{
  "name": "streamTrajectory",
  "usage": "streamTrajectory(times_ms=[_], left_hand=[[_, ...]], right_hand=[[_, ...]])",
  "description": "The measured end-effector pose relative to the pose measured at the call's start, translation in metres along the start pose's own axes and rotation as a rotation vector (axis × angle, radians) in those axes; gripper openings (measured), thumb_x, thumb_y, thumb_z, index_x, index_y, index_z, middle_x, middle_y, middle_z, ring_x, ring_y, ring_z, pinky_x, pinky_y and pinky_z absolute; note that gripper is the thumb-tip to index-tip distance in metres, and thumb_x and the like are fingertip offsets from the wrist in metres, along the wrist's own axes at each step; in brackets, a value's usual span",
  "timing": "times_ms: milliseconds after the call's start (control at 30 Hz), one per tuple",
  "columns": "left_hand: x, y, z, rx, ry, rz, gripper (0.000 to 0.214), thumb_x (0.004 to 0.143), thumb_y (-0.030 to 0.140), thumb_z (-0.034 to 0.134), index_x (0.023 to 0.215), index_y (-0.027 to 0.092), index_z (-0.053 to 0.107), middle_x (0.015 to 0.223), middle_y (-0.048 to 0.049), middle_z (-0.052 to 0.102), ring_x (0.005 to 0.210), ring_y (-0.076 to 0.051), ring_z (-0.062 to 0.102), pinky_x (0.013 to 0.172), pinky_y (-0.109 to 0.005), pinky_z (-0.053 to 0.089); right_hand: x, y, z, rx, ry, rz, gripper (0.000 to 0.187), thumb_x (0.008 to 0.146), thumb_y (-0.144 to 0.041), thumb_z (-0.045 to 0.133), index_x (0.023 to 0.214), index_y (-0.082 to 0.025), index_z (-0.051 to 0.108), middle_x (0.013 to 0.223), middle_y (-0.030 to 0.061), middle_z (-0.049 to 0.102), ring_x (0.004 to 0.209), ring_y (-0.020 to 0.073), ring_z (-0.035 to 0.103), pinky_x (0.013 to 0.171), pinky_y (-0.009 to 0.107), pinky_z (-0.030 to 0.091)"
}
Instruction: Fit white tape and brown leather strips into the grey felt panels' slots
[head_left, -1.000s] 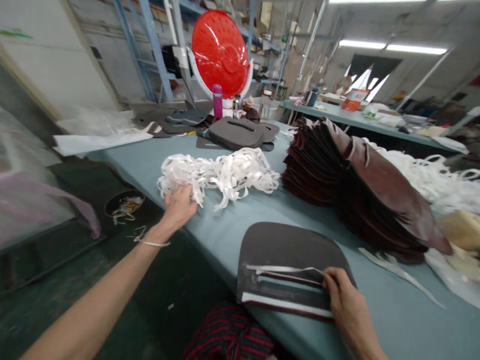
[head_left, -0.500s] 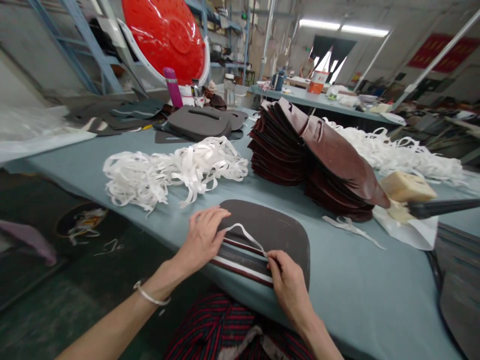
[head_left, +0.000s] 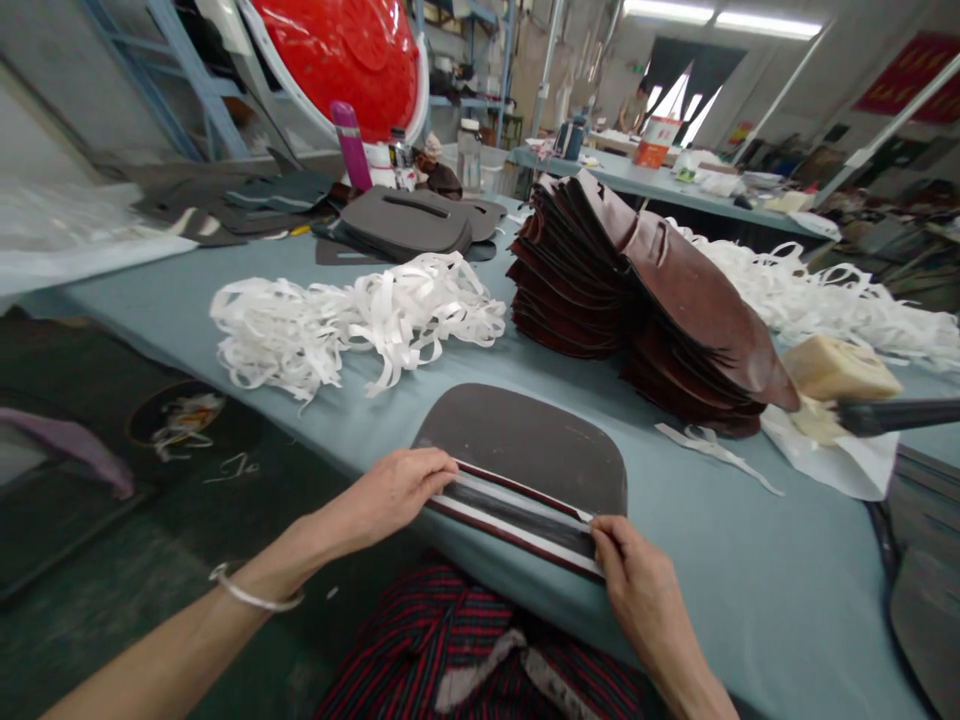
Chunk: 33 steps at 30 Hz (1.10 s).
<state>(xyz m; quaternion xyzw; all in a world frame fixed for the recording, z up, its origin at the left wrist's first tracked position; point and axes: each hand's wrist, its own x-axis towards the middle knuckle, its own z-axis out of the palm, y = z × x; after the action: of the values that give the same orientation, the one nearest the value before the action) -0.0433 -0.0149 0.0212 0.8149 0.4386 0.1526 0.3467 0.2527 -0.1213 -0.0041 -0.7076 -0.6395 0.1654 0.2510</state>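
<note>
A dark grey rounded panel [head_left: 517, 435] lies on the blue-grey table at the near edge, with a slot edged by white strips. My left hand [head_left: 394, 492] rests at the panel's left side, its fingertips on the left ends of a white strip [head_left: 517, 497]. At the right end, my right hand [head_left: 641, 580] pinches the strip and panel edge between thumb and fingers. The hands hide both strip ends. A loose pile of white strips [head_left: 352, 325] lies just beyond the panel.
A stack of dark brown panels [head_left: 570, 290] stands to the right, with more white strips [head_left: 817, 300] behind it. A cream block [head_left: 840, 368] and black handle [head_left: 896, 416] lie at right. Grey panels [head_left: 405, 222] lie farther along the table, whose near edge runs above my striped lap.
My left hand has moved from the loose white strips onto the panel. The white strip, looped up half a second ago, now lies flat along the slot. The view has turned slightly.
</note>
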Motion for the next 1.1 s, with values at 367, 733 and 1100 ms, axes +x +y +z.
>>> streamTrajectory(times_ms=[367, 733, 1100], left_hand=[[-0.009, -0.013, 0.006, -0.041, 0.136, -0.354, 0.022, 0.081, 0.032, 0.048, 0.077, 0.019, 0.066, 0.07, 0.0008, 0.067, 0.067, -0.014, 0.06, 0.061, -0.023, 0.04], [-0.001, -0.017, 0.004, 0.022, 0.126, -0.447, 0.019, 0.073, 0.029, 0.051, 0.073, 0.019, 0.067, 0.067, -0.0003, 0.067, 0.063, -0.014, 0.06, 0.056, -0.023, 0.036], [0.002, -0.017, 0.002, 0.034, 0.108, -0.478, 0.019, 0.07, 0.027, 0.05, 0.071, 0.019, 0.067, 0.064, 0.0004, 0.065, 0.06, -0.014, 0.058, 0.054, -0.023, 0.036]], right_hand=[[-0.008, 0.005, 0.012, -0.008, -0.086, 0.156, 0.036, 0.086, -0.055, 0.042, 0.078, -0.026, 0.061, 0.063, -0.0007, 0.065, 0.054, 0.0156, 0.061, 0.052, 0.023, 0.042], [-0.01, 0.013, 0.015, 0.017, -0.11, 0.215, 0.041, 0.084, -0.06, 0.042, 0.077, -0.024, 0.061, 0.063, -0.0022, 0.063, 0.059, 0.0141, 0.059, 0.051, 0.019, 0.041], [-0.008, 0.011, 0.014, 0.038, -0.111, 0.253, 0.043, 0.081, -0.063, 0.043, 0.074, -0.025, 0.061, 0.061, -0.0023, 0.061, 0.057, 0.0143, 0.058, 0.052, 0.02, 0.041]])
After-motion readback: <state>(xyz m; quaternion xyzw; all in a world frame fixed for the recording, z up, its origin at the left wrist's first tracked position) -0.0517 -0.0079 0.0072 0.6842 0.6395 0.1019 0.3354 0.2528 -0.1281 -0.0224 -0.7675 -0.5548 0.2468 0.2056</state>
